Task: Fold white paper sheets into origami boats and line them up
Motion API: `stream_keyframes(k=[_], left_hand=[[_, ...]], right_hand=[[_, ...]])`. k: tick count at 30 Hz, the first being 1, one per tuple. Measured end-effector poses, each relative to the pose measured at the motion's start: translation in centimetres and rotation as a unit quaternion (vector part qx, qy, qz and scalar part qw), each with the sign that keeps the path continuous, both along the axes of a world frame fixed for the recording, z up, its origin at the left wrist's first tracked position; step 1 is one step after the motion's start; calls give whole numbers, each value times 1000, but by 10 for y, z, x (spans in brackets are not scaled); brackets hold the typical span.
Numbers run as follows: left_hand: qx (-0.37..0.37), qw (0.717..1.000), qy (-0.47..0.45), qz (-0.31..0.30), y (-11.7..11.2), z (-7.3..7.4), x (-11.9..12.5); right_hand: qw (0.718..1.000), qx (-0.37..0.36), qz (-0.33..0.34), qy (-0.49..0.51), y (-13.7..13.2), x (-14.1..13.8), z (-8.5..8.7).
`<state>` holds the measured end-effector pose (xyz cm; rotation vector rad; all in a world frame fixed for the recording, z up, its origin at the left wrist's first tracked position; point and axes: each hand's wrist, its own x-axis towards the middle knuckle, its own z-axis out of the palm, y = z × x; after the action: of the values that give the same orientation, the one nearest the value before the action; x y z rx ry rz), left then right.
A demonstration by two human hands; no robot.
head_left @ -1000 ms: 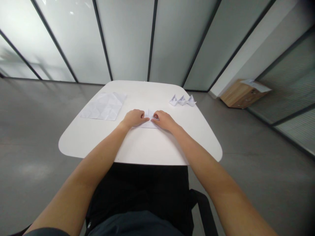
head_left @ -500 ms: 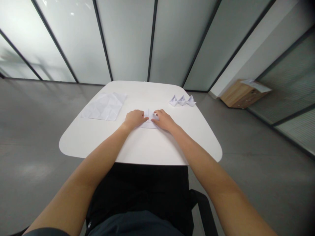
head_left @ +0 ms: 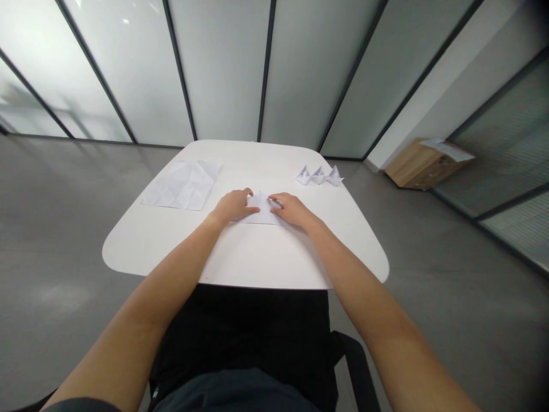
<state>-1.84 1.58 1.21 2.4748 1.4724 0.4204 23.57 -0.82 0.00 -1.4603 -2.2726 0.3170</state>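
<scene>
Sitting beyond the folded paper [head_left: 261,210], a box [head_left: 412,173], apparently cardboard

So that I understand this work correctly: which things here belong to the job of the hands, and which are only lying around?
In the work:
the folded white paper
the left hand
the right hand

Lying around:
the creased paper sheet
three small paper boats
the brown box
</scene>
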Motion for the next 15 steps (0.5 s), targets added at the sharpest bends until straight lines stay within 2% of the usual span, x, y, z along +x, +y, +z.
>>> stream_keyframes(k=[7,11,15], left_hand=[[25,998,59,-11,0,-2,-5],[35,999,24,-22,-1,1,-4],[-13,1000,-5,-8,-2,7,-3]], right_hand=[[999,-24,-1,28,-4,0,3],[998,-30,0,46,-4,2,3],[998,-31,-14,44,-5,5,5]])
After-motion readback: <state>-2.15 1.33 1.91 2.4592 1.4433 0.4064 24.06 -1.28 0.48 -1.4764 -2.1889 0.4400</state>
